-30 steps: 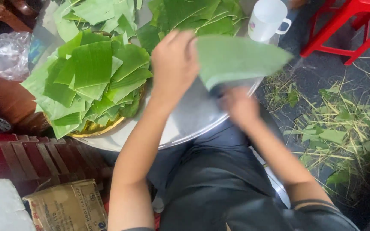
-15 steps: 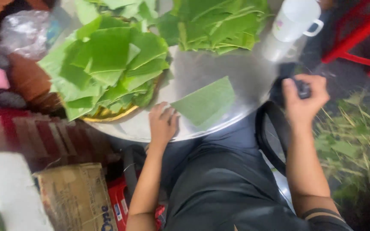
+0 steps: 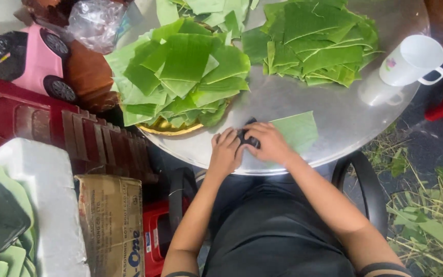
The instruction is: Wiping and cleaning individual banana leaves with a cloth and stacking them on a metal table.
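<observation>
Both hands meet at the near edge of a round metal tray table (image 3: 303, 102). My left hand (image 3: 225, 151) and my right hand (image 3: 266, 142) together grip a small black object (image 3: 247, 137) pressed onto a cut green banana leaf piece (image 3: 298, 131) lying flat on the metal. What the black object is cannot be made out. A heap of cut leaf pieces (image 3: 183, 77) fills a gold-rimmed dish to the left. A second leaf pile (image 3: 314, 41) lies at the far side of the tray.
A white plastic mug (image 3: 411, 61) stands at the tray's right edge. A pink toy car (image 3: 32, 56), a clear plastic bag (image 3: 96, 23), a red crate (image 3: 42, 128), a white foam block (image 3: 47, 205) and a cardboard box (image 3: 111, 225) crowd the left. Leaf scraps (image 3: 426, 215) litter the floor at right.
My right hand came back from the right side with the black object and joined my left hand over the leaf piece, which had been lifted a second ago and now lies flat.
</observation>
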